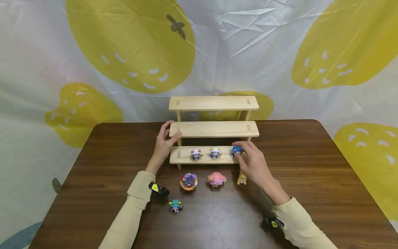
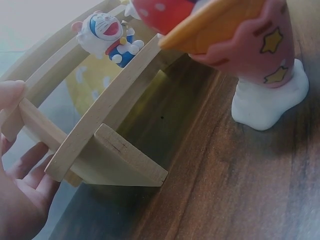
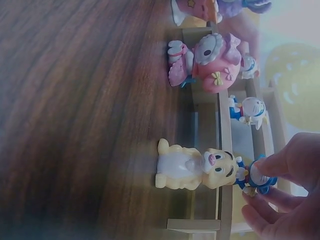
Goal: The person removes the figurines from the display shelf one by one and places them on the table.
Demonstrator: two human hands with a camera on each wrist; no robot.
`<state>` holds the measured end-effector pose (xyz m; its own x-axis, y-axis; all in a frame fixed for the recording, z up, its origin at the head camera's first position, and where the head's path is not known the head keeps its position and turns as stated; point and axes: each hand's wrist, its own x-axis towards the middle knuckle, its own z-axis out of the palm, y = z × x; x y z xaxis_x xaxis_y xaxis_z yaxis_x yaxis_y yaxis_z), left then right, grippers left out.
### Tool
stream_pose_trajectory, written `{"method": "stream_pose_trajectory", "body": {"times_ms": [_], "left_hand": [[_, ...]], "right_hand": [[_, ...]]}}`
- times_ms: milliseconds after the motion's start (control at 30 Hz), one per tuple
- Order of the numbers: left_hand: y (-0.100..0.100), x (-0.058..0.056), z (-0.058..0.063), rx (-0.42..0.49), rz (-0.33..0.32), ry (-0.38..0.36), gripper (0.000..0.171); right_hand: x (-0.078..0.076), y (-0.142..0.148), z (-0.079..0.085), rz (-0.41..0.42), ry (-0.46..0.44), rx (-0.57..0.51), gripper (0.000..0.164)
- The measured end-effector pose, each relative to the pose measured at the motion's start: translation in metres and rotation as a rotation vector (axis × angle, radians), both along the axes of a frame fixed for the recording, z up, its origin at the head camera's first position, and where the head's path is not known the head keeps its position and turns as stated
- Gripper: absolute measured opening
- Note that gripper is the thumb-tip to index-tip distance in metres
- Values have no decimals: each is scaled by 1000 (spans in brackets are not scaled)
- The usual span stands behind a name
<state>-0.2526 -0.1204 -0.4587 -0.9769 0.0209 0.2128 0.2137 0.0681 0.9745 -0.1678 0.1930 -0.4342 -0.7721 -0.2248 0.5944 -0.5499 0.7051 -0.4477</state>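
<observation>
A three-step wooden display stand (image 1: 214, 129) stands at the back of the table. My left hand (image 1: 161, 147) grips the left end of its middle step, thumb on top. On the lowest step, a blue-hatted Doraemon figurine (image 1: 236, 150) sits at the right end, and my right hand (image 1: 256, 166) pinches it by the head. Two white-hatted Doraemon figurines, a left one (image 1: 196, 155) and a middle one (image 1: 215, 153), stand on that same step. In the right wrist view, a yellow animal figurine (image 3: 185, 167) stands in front of the pinched figurine (image 3: 260, 175).
Before the stand on the brown table (image 1: 311, 180) are a pink figurine (image 1: 216, 179) and a purple figurine in an ice-cream cone (image 1: 188, 181). A teal-hatted figurine (image 1: 176, 205) stands nearer, beside the left forearm. A fruit-patterned cloth (image 1: 236, 52) hangs behind the table.
</observation>
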Motion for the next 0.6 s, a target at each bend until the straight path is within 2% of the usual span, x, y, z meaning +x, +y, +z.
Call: {"method": "stream_pose_trajectory", "body": {"times_ms": [300, 600], "left_hand": [[0, -1, -1, 1, -2, 14, 58], [0, 0, 0, -4, 4, 3, 57]], "right_hand": [[4, -4, 7, 7, 19, -15, 32], [18, -14, 22, 28, 9, -12, 33]]}}
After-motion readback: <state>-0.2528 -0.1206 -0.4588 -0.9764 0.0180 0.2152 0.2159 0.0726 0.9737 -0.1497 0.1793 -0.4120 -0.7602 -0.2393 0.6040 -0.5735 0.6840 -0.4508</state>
